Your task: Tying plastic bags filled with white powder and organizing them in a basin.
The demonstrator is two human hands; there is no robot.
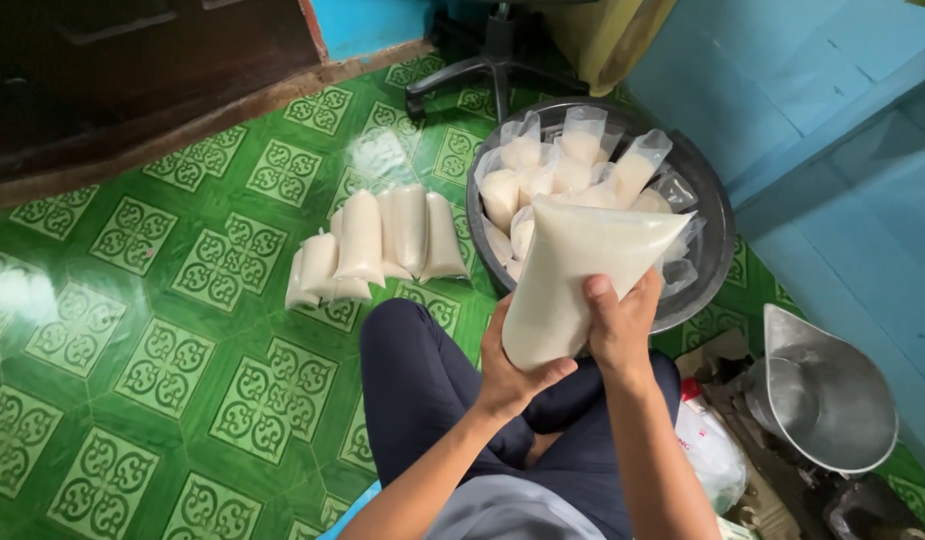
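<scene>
A clear plastic bag of milky white liquid (pixel 572 275) is held over my lap, top flat and wide, bottom narrow. My left hand (pixel 510 372) cups its lower end from below. My right hand (pixel 618 322) grips its right side, thumb on the front. Behind the bag a dark round basin (pixel 710 205) holds several open-topped bags of the same white liquid (pixel 557 170). I sit on the floor in dark trousers.
Several sealed white bags (pixel 377 245) lie in a row on the green patterned floor tiles (pixel 162 330). A metal scoop pan (pixel 822 395) sits at the right beside a blue wall. A chair base (pixel 492 65) stands behind the basin.
</scene>
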